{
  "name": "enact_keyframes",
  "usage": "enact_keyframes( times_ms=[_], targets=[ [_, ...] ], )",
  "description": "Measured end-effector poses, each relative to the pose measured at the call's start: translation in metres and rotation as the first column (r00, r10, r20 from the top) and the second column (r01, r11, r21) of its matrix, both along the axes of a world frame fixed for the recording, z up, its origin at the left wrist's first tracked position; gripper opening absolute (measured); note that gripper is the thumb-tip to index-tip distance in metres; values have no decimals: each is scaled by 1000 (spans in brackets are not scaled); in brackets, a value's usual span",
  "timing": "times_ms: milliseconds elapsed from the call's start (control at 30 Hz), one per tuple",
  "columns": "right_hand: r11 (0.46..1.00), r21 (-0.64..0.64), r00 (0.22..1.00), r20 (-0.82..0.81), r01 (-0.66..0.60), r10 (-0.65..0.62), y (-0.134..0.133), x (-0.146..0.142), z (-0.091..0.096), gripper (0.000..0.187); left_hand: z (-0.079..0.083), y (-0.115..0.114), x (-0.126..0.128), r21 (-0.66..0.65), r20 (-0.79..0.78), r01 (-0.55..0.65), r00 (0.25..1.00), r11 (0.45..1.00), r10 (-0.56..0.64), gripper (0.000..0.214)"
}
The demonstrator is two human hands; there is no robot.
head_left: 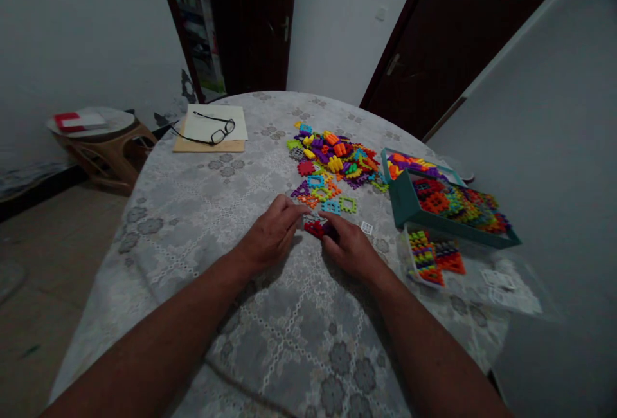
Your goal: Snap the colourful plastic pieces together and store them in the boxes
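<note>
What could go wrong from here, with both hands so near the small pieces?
The red piece at the right hand is partly hidden, its grip unclear; it might slip. Loose pieces lie just beyond both hands, so the left hand or the right could nudge them. The right forearm passes close to the tub and might bump it.

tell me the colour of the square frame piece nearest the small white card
Lime green; the square frame piece shows best in the head view.
</note>
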State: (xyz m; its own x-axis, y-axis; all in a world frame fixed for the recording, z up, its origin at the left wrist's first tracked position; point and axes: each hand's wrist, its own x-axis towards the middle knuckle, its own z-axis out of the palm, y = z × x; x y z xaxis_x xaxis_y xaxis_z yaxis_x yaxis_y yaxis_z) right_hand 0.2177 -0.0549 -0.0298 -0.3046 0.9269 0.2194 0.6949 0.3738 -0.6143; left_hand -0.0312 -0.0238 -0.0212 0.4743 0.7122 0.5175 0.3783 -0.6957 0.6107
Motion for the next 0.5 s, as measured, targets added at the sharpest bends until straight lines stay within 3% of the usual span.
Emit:
enact_keyframes(
  times_ms=[167,300,400,500],
  targets=[
    [995,98,1000,14,-5,4,2,-1,-8,61,-18,2,8,114,-196,87,978,990,-64,34],
    [989,142,999,20,-35,33,1,-2,-12,63,-29,1,14,25,-168,150,975,988,-143,45],
    [993,108,998,47,-42,37,0,-2,-7,60,-28,1,13,-78,-136,58,988,995,-68,53],
    [996,52,996,54,-74,71,0,-2,0,52,-21,1,11,-168,-126,-48,992,985,27,47]
  ],
)
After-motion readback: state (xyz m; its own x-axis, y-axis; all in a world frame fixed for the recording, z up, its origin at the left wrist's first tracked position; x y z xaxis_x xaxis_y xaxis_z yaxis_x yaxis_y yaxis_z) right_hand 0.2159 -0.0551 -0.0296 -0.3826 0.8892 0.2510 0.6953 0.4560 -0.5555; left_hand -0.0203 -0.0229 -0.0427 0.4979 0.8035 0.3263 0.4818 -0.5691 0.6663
